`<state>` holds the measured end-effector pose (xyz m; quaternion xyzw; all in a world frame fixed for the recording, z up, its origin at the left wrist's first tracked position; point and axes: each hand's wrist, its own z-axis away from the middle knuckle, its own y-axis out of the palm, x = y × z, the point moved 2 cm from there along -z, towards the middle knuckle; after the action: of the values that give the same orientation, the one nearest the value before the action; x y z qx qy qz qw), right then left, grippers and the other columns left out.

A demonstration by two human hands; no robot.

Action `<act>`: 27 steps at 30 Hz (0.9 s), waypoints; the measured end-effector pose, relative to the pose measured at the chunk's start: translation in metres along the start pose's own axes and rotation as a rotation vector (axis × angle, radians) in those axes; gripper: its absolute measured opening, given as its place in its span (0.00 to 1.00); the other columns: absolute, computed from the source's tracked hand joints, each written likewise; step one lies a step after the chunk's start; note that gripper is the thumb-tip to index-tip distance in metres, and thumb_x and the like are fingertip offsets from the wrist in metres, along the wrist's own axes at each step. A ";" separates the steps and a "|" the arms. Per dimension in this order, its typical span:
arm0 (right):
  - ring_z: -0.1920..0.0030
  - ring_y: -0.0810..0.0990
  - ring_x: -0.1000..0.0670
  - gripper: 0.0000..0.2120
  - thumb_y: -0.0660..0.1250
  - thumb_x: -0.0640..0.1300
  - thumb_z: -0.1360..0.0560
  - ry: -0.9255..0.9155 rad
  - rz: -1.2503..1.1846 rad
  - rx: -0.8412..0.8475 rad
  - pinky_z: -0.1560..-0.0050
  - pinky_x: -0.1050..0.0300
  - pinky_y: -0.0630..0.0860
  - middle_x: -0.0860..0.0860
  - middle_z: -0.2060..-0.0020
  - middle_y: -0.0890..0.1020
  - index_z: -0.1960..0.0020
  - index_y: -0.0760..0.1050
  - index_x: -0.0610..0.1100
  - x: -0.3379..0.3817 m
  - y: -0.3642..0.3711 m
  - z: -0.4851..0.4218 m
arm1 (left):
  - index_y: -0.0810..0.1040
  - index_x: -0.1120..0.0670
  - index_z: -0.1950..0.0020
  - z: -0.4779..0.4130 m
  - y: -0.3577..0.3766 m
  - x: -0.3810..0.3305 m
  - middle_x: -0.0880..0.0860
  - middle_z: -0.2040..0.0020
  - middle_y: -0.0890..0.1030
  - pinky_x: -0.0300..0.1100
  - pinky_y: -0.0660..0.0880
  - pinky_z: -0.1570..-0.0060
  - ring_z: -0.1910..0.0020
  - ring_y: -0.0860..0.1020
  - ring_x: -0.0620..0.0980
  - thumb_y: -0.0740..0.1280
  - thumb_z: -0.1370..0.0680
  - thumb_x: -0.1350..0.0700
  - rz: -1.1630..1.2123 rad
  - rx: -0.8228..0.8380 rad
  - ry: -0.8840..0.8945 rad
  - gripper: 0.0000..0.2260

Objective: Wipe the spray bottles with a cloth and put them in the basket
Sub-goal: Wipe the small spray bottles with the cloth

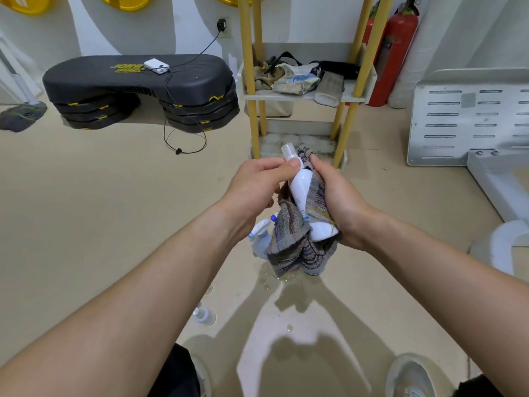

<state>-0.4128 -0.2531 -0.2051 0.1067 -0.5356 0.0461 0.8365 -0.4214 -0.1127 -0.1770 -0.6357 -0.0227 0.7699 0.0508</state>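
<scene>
Both hands met in front of the person, above a beige floor. Between them was a white spray bottle, tilted with its clear cap pointing up and away and its base low, towards the right wrist. The left hand pinched the bottle at its neck, just under the cap, with the thumb laid across the front and the other fingers curled in close together behind it. The right hand cupped a striped grey woven cloth against the bottle's lower half. Its fingers were curled round cloth and bottle together and its thumb pointed up beside the bottle's shoulder. Loose folds of the cloth hung below both hands.

Partly hidden behind the hanging cloth, a trigger spray bottle with blue parts stood or lay on the floor; its pose could not be made out. A small clear bottle showed past the left forearm, also on the floor and well apart from the hands. A wet patch glistened on the floor under the cloth.

Beyond the hands stood a rack with yellow posts, its pale shelf holding crumpled bags and rags. To its left sat a black step platform on stacked risers, with a white power bank on top, cabled to a wall plug. Red fire extinguishers stood right of the rack, and a slotted metal panel lay further right. A mop head rested at the far left, and a pale shoe showed at the bottom edge.
</scene>
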 end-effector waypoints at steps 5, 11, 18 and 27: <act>0.58 0.78 0.50 0.28 0.46 0.66 0.18 -0.314 0.597 -0.246 0.58 0.54 0.70 0.54 0.62 0.78 0.59 0.74 0.49 0.010 0.011 0.015 | 0.81 0.58 0.61 0.003 0.003 0.000 0.41 0.75 0.74 0.27 0.65 0.73 0.76 0.71 0.36 0.70 0.20 0.53 -0.033 -0.116 0.045 0.12; 0.55 0.83 0.47 0.24 0.55 0.69 0.21 -0.410 0.553 -0.104 0.53 0.48 0.80 0.48 0.57 0.84 0.48 0.73 0.49 0.000 0.016 0.017 | 0.77 0.52 0.63 0.004 0.000 0.008 0.40 0.76 0.74 0.33 0.65 0.73 0.77 0.70 0.38 0.75 0.24 0.47 0.114 -0.267 -0.117 0.14; 0.53 0.83 0.42 0.29 0.65 0.65 0.29 -0.098 -0.040 0.140 0.42 0.45 0.76 0.42 0.53 0.85 0.49 0.84 0.40 0.001 0.012 0.020 | 0.84 0.56 0.46 0.005 -0.007 0.001 0.53 0.54 0.82 0.41 0.70 0.56 0.58 0.76 0.48 0.68 0.19 0.50 0.182 0.014 -0.059 0.11; 0.58 0.77 0.58 0.20 0.62 0.66 0.23 -0.405 0.740 -0.016 0.57 0.56 0.73 0.58 0.59 0.77 0.46 0.70 0.50 0.008 0.009 0.022 | 0.80 0.59 0.48 0.001 -0.014 0.006 0.47 0.61 0.74 0.40 0.67 0.62 0.63 0.70 0.45 0.74 0.24 0.48 -0.017 -0.212 -0.148 0.15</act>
<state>-0.4304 -0.2499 -0.1881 -0.0924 -0.6918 0.3171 0.6421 -0.4225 -0.0983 -0.1814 -0.5787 -0.1130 0.8076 -0.0118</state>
